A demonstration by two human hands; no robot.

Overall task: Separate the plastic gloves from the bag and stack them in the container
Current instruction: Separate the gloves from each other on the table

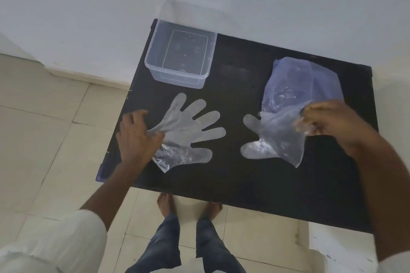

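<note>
On black worktop (244, 184): left hand (137, 139) grip pinching flat clear plastic glove (188, 131). Right hand (332, 122) grip pinching second clear glove (275, 139), beside bluish bag (301, 82).

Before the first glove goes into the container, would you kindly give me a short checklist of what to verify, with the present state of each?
1. Container open, no lid on it: ok.
2. Container holds no gloves yet: ok, only its clear bottom shows.
3. Left hand has a grip on the spread glove: ok, fingers pinch its cuff end.
4. Spread glove is a single layer, not two stuck together: cannot tell; the cuff is crumpled.
5. Right hand has the second glove free of the bag: cannot tell; glove overlaps the bag's mouth.
6. Table path from glove to container unobstructed: ok.
</note>
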